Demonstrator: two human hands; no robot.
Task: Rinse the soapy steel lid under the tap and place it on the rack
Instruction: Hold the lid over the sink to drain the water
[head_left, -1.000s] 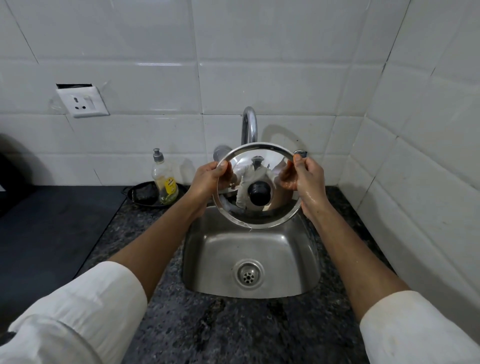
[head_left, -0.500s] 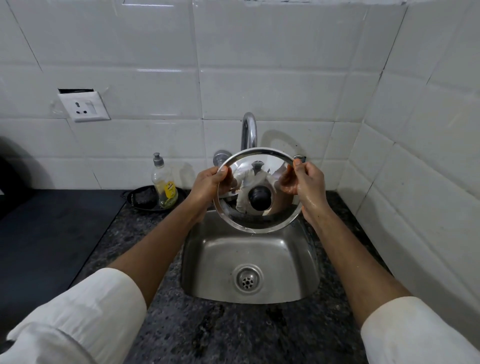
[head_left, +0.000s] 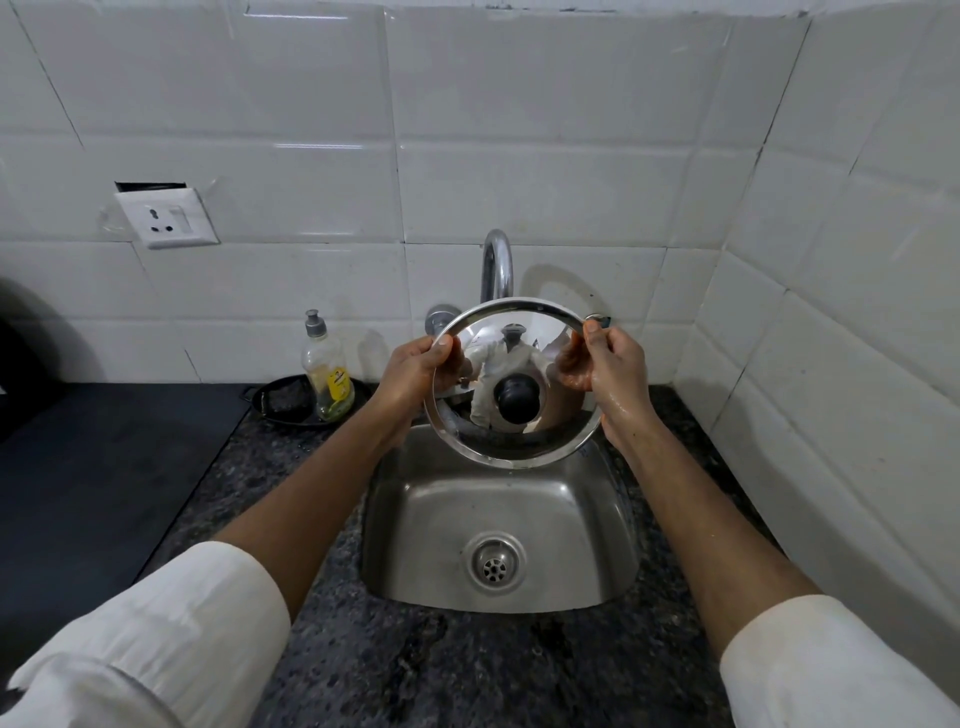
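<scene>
The round shiny steel lid with a black knob at its centre is held nearly upright over the back of the steel sink, its mirror face towards me. My left hand pinches its left rim and my wet right hand grips its right rim. The curved chrome tap rises just behind the lid's top edge; its spout is hidden by the lid and no water shows. No rack is in view.
A dish-soap bottle stands in a black dish left of the sink. Speckled dark granite counter surrounds the sink, with a black surface further left. White tiled walls close in behind and on the right; a socket sits upper left.
The lid and both hands keep the same grip and place over the sink. The view has tilted slightly, so everything sits a little lower in the frame.
</scene>
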